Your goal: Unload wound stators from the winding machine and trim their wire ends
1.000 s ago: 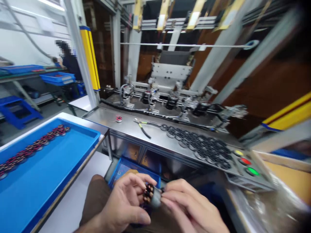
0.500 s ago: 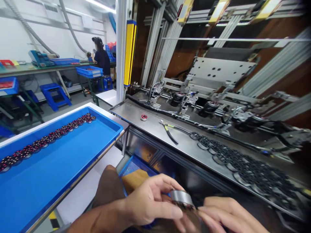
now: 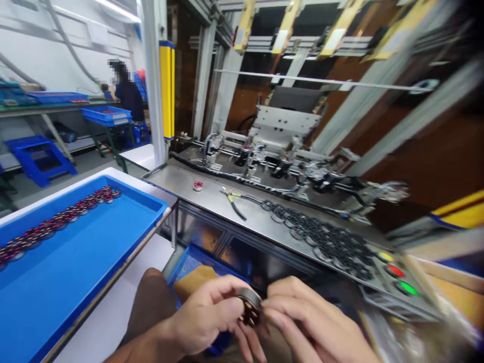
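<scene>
Workshop bkgd: metal worktop [image 3: 177, 181] slants across mid-frame, machine [image 3: 287, 122] behind it, upper ctr.

Lower ctr: L hand [image 3: 206, 315] has a round part [image 3: 248, 306] pinched btwn thumb & fingers, tilted, metal rim up, coppery bits inside. R hand [image 3: 302, 312] is at the part's right edge, thumb & fingertips bunched tog.; can't tell if they grip anything small there.

Just above the hands: blue bin [image 3: 191, 263] w/ brown piece [image 3: 196, 280], below worktop level. On worktop, ctr: pliers [image 3: 234, 204], w/ one red-topped part [image 3: 197, 186] alone to their left; black rings [image 3: 321, 237] bunched right of ctr, then yellow, red & green buttons [image 3: 408, 288] far right. Left side: blue tray [image 3: 86, 252] w/ diagonal band of red-and-black parts [image 3: 71, 214]. Upper left: co-worker [image 3: 130, 98].

Risks (my guess): part's over the lap, so a slack L pinch could drop it. An off-ctr push from R fingertips might twist it or scuff the coppery bits. Rings sit nr the front edge; an arm knock could spill some.
</scene>
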`<action>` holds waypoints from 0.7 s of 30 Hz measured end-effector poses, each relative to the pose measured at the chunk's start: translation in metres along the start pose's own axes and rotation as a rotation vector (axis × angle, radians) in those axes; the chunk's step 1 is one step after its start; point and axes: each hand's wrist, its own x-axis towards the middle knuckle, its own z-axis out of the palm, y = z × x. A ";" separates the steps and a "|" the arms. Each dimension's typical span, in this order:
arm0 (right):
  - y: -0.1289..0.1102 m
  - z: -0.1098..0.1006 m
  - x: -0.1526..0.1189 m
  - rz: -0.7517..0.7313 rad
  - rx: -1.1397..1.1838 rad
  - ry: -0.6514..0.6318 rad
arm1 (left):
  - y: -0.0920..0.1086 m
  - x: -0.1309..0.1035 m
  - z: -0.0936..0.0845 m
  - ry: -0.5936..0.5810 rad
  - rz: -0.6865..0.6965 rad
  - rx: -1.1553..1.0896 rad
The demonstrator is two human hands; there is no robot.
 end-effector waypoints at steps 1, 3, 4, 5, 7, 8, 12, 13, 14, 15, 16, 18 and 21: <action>-0.002 0.002 0.001 0.024 0.008 0.044 | 0.005 -0.003 0.003 0.036 0.091 0.025; -0.003 0.006 0.005 0.065 0.041 0.149 | 0.015 -0.006 0.005 0.113 0.260 0.028; -0.002 0.008 0.007 0.076 0.067 0.188 | 0.019 -0.006 0.004 0.138 0.315 0.000; 0.000 0.010 0.009 0.082 0.098 0.205 | 0.023 -0.004 0.003 0.151 0.345 -0.038; 0.004 0.012 0.012 0.056 0.163 0.199 | 0.027 0.002 -0.001 0.133 0.282 -0.073; 0.006 0.012 0.013 0.024 0.194 0.186 | 0.027 0.005 -0.002 0.093 0.186 -0.065; 0.013 0.010 0.012 -0.050 0.239 0.158 | 0.024 0.012 -0.003 -0.166 -0.298 -0.024; 0.014 0.010 0.012 -0.051 0.236 0.160 | 0.023 0.012 -0.003 -0.178 -0.316 -0.013; 0.015 0.009 0.011 -0.047 0.229 0.166 | 0.022 0.010 -0.002 -0.150 -0.288 0.011; 0.015 0.009 0.010 -0.038 0.219 0.181 | 0.022 0.008 0.000 -0.088 -0.228 0.045; 0.016 0.009 0.009 -0.020 0.207 0.204 | 0.022 0.006 0.001 -0.002 -0.160 0.080; 0.016 0.011 0.008 0.033 0.186 0.254 | 0.024 0.002 0.005 0.184 -0.031 0.134; 0.017 0.013 0.010 0.093 0.207 0.318 | 0.029 -0.001 0.009 0.370 0.199 0.158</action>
